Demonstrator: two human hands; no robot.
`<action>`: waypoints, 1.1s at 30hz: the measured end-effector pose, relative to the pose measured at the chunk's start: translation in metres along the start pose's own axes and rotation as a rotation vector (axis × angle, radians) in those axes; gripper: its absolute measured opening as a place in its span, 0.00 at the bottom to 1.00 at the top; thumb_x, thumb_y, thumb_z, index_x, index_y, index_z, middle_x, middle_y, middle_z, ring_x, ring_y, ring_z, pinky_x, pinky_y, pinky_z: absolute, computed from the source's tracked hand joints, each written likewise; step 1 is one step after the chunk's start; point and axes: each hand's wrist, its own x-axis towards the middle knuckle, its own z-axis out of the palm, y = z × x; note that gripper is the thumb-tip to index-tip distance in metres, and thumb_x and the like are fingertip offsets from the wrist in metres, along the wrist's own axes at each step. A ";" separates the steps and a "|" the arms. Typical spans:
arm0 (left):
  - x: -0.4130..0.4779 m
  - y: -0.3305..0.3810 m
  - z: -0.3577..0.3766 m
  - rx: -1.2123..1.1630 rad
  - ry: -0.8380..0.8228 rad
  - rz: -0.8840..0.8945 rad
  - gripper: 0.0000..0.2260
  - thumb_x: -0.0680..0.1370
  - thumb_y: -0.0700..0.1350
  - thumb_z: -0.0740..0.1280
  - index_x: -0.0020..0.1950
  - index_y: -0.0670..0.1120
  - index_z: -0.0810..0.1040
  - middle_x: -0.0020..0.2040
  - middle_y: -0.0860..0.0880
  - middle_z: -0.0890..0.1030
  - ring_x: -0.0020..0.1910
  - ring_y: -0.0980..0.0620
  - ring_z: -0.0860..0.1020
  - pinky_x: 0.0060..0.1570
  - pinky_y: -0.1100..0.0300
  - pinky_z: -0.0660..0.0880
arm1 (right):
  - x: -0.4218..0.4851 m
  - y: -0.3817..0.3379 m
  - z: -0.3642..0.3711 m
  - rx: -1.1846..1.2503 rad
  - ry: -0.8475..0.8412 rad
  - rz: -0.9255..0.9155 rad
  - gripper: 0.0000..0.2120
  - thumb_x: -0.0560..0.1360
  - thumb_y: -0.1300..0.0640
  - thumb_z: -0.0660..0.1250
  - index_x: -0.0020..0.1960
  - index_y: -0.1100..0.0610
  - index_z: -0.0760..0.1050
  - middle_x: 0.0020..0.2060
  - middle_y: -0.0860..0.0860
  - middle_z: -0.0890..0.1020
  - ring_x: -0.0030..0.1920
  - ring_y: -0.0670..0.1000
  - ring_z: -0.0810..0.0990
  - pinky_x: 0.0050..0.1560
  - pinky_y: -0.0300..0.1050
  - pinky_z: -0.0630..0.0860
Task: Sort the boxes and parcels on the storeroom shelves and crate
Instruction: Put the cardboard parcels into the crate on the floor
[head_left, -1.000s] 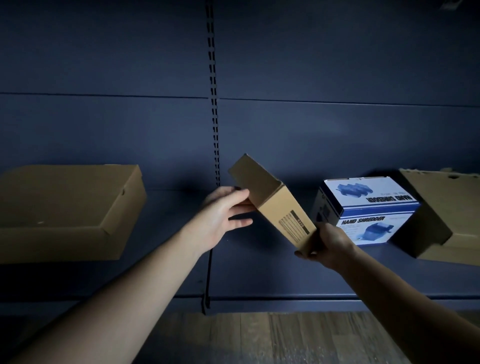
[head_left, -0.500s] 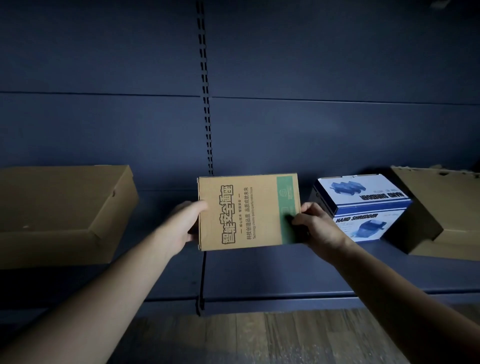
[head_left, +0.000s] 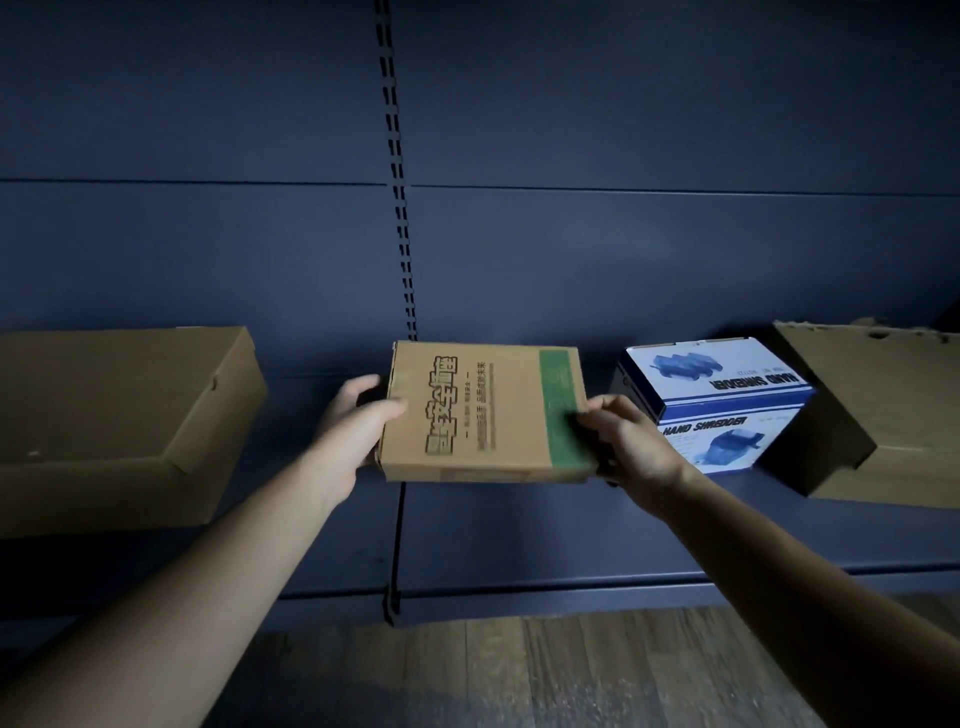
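The shelf (head_left: 571, 530) bears left carton (head_left: 104, 415), blue-white box (head_left: 727, 410), right carton (head_left: 883, 415).

Open shelf bay between the cartons, its middle taken up by the held box.
Bare shelf (head_left: 519, 530) runs from the left carton (head_left: 119, 415) to the blue box (head_left: 722, 400), with clear air above it. The flat box (head_left: 483, 410) hangs over that gap. The left grip (head_left: 358, 421) has room toward the left carton. The right grip (head_left: 628, 441) sits just beside the blue box, which stands close to the right carton (head_left: 883, 415).
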 end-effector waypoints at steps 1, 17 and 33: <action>0.000 0.001 0.000 -0.004 0.003 -0.006 0.15 0.79 0.46 0.67 0.65 0.56 0.72 0.58 0.49 0.79 0.56 0.47 0.78 0.57 0.47 0.75 | 0.001 0.000 -0.001 0.022 0.002 0.000 0.04 0.79 0.57 0.64 0.46 0.51 0.70 0.35 0.49 0.75 0.29 0.46 0.73 0.22 0.34 0.66; -0.011 0.012 -0.003 0.041 -0.098 0.078 0.36 0.61 0.77 0.59 0.60 0.56 0.77 0.58 0.49 0.78 0.46 0.52 0.75 0.40 0.58 0.75 | -0.003 -0.013 -0.006 0.095 -0.010 -0.038 0.15 0.82 0.47 0.56 0.50 0.56 0.75 0.36 0.53 0.71 0.32 0.49 0.68 0.36 0.42 0.65; -0.011 0.019 0.002 0.065 0.105 0.205 0.26 0.72 0.70 0.62 0.55 0.50 0.81 0.52 0.55 0.82 0.53 0.55 0.79 0.48 0.60 0.73 | -0.008 -0.014 -0.002 -0.075 -0.018 -0.121 0.12 0.82 0.48 0.56 0.49 0.54 0.74 0.43 0.52 0.80 0.44 0.53 0.78 0.46 0.48 0.72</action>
